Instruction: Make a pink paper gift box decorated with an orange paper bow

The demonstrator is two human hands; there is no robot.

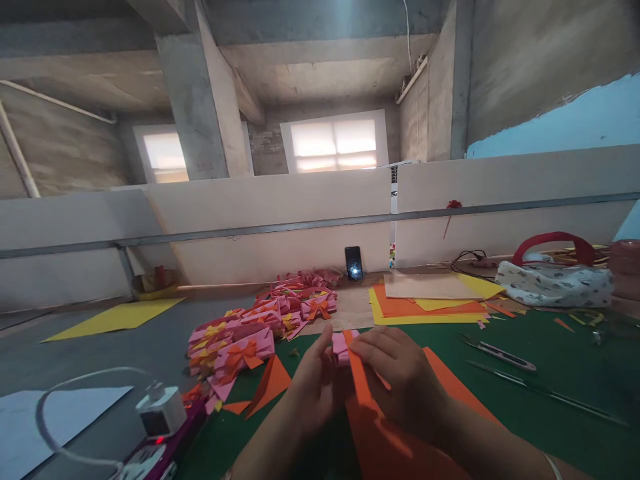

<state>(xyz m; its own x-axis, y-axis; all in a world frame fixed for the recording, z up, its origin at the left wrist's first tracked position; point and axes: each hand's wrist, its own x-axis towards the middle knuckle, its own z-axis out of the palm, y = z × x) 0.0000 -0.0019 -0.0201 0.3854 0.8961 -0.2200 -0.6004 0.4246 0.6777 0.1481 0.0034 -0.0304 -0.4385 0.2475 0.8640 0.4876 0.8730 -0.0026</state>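
Low in the centre of the frame, the left hand [314, 383] and the right hand [400, 380] meet over a small pink paper piece [341, 347], both grips closed on it, with a narrow orange paper strip [361, 380] pinned under the right fingers, seemingly to keep it flat against the pink fold; beneath the forearms lies a large orange sheet [400, 440] on the green mat [550, 400] that covers the tabletop, probably kept close as stock to cut from; at lower left a white charger block [161, 410] with its cable sits on a dark device; left of the hands an orange triangular offcut [270, 383] lies loose; to the right, a utility knife [500, 355] and a long thin metal tool [545, 393] rest within reach; just beyond, a heap of pink bow-decorated pieces [260, 323] spreads toward centre left, apparently finished ones set aside; further back a stack of yellow and orange sheets [425, 303] lies flat; a phone [353, 263] leans upright against the low white partition [280, 220]; at far right sits a patterned bag with red handles [555, 277].
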